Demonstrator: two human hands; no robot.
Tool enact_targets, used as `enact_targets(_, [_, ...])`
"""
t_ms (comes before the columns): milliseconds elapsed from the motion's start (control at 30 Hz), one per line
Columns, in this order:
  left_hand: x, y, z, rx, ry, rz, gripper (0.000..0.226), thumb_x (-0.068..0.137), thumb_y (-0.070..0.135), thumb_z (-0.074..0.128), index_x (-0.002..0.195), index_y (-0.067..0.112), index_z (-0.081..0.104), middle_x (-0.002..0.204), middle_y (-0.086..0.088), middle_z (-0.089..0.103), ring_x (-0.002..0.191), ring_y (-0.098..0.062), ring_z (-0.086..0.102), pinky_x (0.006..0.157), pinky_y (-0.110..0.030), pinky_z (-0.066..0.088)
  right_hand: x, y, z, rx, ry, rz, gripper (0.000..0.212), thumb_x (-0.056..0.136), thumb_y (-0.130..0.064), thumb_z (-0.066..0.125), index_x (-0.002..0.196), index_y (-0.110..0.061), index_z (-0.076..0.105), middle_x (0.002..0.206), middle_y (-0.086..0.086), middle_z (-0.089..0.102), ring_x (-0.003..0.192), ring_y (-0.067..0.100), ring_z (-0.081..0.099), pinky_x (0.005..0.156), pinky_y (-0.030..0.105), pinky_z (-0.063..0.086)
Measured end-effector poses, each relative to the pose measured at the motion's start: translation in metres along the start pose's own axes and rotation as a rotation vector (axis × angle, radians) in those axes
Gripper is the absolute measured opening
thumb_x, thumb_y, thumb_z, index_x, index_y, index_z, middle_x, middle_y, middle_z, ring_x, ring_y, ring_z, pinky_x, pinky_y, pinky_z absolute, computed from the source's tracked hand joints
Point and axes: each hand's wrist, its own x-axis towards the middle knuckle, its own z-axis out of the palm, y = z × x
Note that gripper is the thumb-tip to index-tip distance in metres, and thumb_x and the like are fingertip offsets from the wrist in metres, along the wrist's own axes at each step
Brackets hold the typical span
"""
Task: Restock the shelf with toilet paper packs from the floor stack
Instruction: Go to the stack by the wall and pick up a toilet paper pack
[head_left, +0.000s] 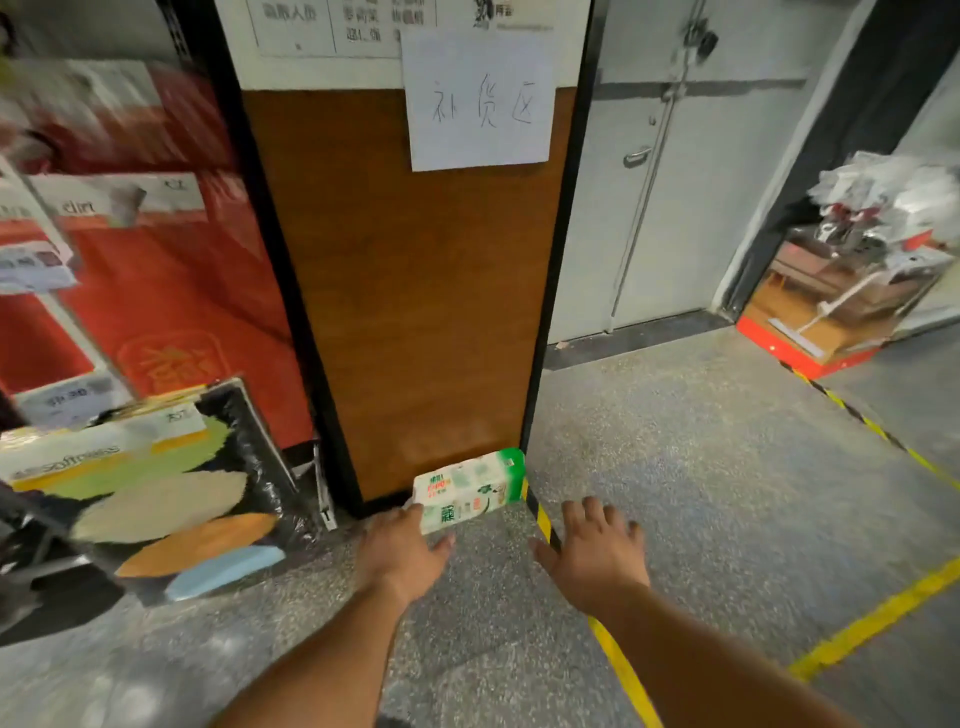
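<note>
A green-and-white toilet paper pack (470, 487) lies on the grey floor against the foot of a brown shelf end panel (415, 291). My left hand (402, 553) is stretched out flat, its fingertips at the pack's near left corner. Its thumb points right, just below the pack. My right hand (597, 551) hovers with spread fingers a little to the right of the pack, not touching it. Both hands hold nothing.
Shelves (78, 322) on the left hold red packs and a large black pack (171, 499) with leaf shapes. A paper sign (478, 98) hangs on the panel. Yellow floor lines (623, 670) run beside my right arm. A grey door (654, 171) and a cluttered red cart (852, 291) stand at the right.
</note>
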Motion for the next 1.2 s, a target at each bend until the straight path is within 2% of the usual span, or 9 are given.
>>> enact_targets(67, [0.04,0.019,0.005,-0.043,0.019,-0.064,0.065,0.085,0.077,0.044,0.128,0.032,0.058,0.119,0.006,0.066,0.106,-0.017,0.059,0.091,-0.037,0.052,0.058,0.02,-0.016,-0.03,-0.008,-0.037,0.076,0.091,-0.077,0.027,0.148,-0.027,0.038,0.152,0.004,0.041,0.142,0.03,0.034,0.115,0.055,0.028])
enact_targets(133, [0.075,0.034,0.007,-0.075,0.028,-0.118,0.067,0.088,0.073,0.046,0.139,0.031,0.054,0.13,0.004,0.061,0.12,-0.02,0.053,0.101,-0.039,0.046,0.114,0.032,-0.029,-0.077,-0.02,-0.07,0.072,0.093,-0.074,0.033,0.147,-0.026,0.039,0.153,0.004,0.04,0.142,0.031,0.033,0.115,0.055,0.028])
enact_targets(233, [0.131,0.049,0.008,-0.097,0.028,-0.16,0.075,0.088,0.074,0.051,0.151,0.032,0.044,0.145,0.004,0.052,0.135,-0.022,0.044,0.111,-0.043,0.039,0.191,0.03,-0.032,-0.108,-0.066,-0.138,0.079,0.091,-0.076,0.034,0.151,-0.024,0.033,0.157,0.006,0.034,0.144,0.033,0.03,0.116,0.057,0.026])
enact_targets(367, [0.228,0.061,0.022,-0.138,0.001,-0.147,0.072,0.083,0.072,0.058,0.145,0.038,0.043,0.143,0.008,0.053,0.133,-0.023,0.045,0.11,-0.046,0.039,0.29,0.019,-0.015,-0.123,-0.111,-0.224,0.081,0.09,-0.074,0.037,0.154,-0.026,0.027,0.162,0.01,0.026,0.148,0.036,0.022,0.118,0.06,0.022])
enact_targets(467, [0.307,0.063,0.048,-0.059,-0.006,-0.141,0.077,0.085,0.077,0.052,0.149,0.037,0.04,0.149,0.009,0.049,0.139,-0.021,0.04,0.114,-0.046,0.034,0.367,0.018,0.012,-0.137,-0.143,-0.264,0.084,0.092,-0.074,0.037,0.158,-0.024,0.023,0.166,0.011,0.02,0.151,0.037,0.018,0.12,0.06,0.019])
enact_targets(767, [0.495,0.029,0.245,0.075,-0.117,-0.175,0.101,0.075,0.083,0.062,0.158,0.038,0.025,0.158,0.004,0.04,0.144,-0.026,0.035,0.115,-0.047,0.03,0.576,0.046,0.2,-0.211,-0.222,-0.377,0.088,0.087,-0.079,0.042,0.154,-0.023,0.028,0.16,0.013,0.029,0.148,0.039,0.023,0.118,0.062,0.02])
enact_targets(933, [0.565,-0.014,0.37,0.149,-0.127,-0.218,0.118,0.069,0.093,0.056,0.161,0.031,0.019,0.165,0.0,0.029,0.15,-0.027,0.026,0.12,-0.05,0.023,0.662,0.059,0.331,-0.203,-0.261,-0.427,0.101,0.082,-0.084,0.046,0.158,-0.023,0.019,0.167,0.013,0.016,0.154,0.041,0.01,0.12,0.065,0.01])
enact_targets(1067, [0.612,-0.045,0.447,0.229,-0.182,-0.231,0.14,0.057,0.099,0.058,0.164,0.029,-0.001,0.17,-0.008,0.011,0.155,-0.035,0.011,0.123,-0.058,0.017,0.715,0.057,0.418,-0.234,-0.244,-0.471,0.11,0.074,-0.089,0.05,0.158,-0.027,0.015,0.167,0.012,0.013,0.154,0.041,0.006,0.119,0.066,0.011])
enact_targets(1200, [0.644,-0.062,0.504,0.261,-0.27,-0.217,0.155,0.052,0.092,0.071,0.161,0.028,-0.019,0.172,-0.008,-0.009,0.157,-0.036,-0.009,0.124,-0.063,0.003,0.757,0.052,0.481,-0.289,-0.27,-0.494,0.122,0.068,-0.097,0.045,0.16,-0.03,0.004,0.17,0.012,0.002,0.156,0.039,-0.003,0.12,0.067,0.009])
